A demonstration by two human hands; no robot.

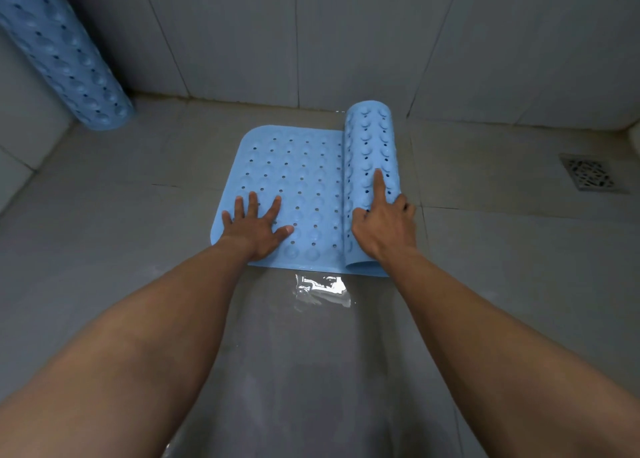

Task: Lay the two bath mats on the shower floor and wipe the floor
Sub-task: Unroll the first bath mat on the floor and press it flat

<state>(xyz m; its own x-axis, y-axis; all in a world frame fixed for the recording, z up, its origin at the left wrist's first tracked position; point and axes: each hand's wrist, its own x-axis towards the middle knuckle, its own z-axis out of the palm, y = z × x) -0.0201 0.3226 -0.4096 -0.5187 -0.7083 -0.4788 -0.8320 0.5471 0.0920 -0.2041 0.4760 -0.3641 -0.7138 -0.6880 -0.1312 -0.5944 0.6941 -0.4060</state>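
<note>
A light blue bath mat [298, 177] with holes and suction bumps lies partly unrolled on the grey tiled shower floor [121, 198]. Its left part is flat; its right part is still a roll [372, 152]. My left hand [258, 227] presses flat on the unrolled part, fingers spread. My right hand [382, 225] rests on the near end of the roll, index finger stretched along it, other fingers curled over its right side. A second blue mat [65, 52], fully rolled, leans in the left corner against the wall.
A metal floor drain [588, 175] sits at the right. Tiled walls close the back and left. A wet, shiny patch [322, 289] lies on the floor just in front of the mat.
</note>
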